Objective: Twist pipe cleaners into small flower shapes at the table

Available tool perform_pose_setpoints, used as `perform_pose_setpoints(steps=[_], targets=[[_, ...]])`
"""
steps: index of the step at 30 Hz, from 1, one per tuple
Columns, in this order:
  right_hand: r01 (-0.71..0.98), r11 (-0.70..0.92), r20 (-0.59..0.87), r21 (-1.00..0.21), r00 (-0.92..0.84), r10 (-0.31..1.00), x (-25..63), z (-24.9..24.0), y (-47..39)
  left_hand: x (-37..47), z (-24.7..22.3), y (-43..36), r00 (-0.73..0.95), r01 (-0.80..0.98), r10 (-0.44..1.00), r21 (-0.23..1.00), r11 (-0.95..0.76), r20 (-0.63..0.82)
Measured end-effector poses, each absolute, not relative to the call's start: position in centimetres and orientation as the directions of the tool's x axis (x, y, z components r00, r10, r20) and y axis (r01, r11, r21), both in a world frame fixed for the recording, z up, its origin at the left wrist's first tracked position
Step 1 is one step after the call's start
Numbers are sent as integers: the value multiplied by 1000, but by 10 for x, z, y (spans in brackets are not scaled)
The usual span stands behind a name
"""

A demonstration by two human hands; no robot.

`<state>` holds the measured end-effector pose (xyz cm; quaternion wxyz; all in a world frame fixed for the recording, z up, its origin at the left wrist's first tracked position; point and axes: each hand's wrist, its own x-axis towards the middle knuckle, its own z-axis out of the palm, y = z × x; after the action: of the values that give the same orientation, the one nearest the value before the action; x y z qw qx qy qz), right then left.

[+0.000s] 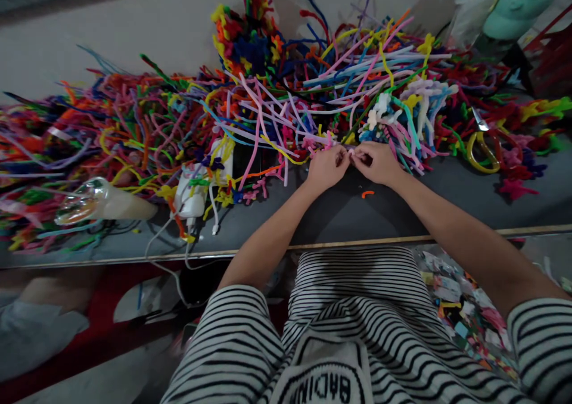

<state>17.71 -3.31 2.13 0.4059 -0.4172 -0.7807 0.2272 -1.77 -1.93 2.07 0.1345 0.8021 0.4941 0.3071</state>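
The left hand (329,165) and the right hand (378,162) meet just above the near part of the dark bench (339,222). In each hand the grip is closed, with thumb and fingers curled together, and both are pinching a small pale pink piece (351,152). This piece is located between the fingertips of the two hands, and the fingers hide most of it, so its exact shape I cannot tell. On the bench, just below the right hand, lies a short curved orange piece (367,194), apart from both hands.

Behind the hands, a big heap of fuzzy sticks (263,115) in many colours spreads along the bench up to the wall (179,25). Near the right hand, beyond it, there is a bunch of white, pink and blue fuzzy shapes (393,121). Farther back, a colourful bundle (250,43) rises higher than the heap.

Well to the right of the hands, the scissors (485,157) with yellow handles rest at the edge of the heap, beside some red and blue fuzzy shapes (521,168). On the left side, a white adapter (190,195) with cables is near the front of the bench, and a transparent container (105,201) lies farther left. Below the bench, at the right, many paper-like scraps (465,308) are visible
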Motion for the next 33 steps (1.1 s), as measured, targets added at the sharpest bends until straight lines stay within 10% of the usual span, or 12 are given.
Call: perform_pose_setpoints(steps=[6, 24, 28, 33], targets=[[456, 549, 450, -701, -314, 836, 178, 21, -32, -24, 19, -12, 332, 262, 934, 938, -225, 131], [176, 348, 302, -921, -246, 921, 179, 11, -25, -23, 8, -11, 252, 152, 942, 952, -267, 224], [127, 308, 271, -943, -244, 931, 178, 14, -24, -33, 13, -8, 291, 318, 894, 847, -427, 341], [182, 176, 128, -967, -248, 960, 179, 15, -25, -44, 21, -12, 540, 588, 642, 301, -751, 544]])
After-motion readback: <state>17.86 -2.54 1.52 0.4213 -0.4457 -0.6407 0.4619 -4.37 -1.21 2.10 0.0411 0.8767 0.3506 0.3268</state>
